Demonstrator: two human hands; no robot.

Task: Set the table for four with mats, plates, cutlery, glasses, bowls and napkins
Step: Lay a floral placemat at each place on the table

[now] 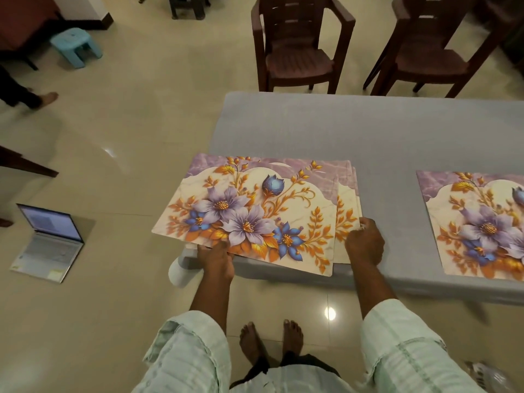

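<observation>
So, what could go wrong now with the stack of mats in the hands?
The stack of mats overhangs the table's left corner, so it may slide off towards the floor. The left hand grips only the top mat's near edge; the right hand rests on the lower ones, so two might lift together.

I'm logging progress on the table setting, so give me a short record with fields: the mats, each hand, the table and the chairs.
mats laid: one floral mat at the near right
mats in hand: stack of floral mats overhanging the near left corner
left hand: grips the stack's near edge
right hand: holds the stack's right edge
table: grey cloth, no plates yet
chairs: two at the far side
</observation>
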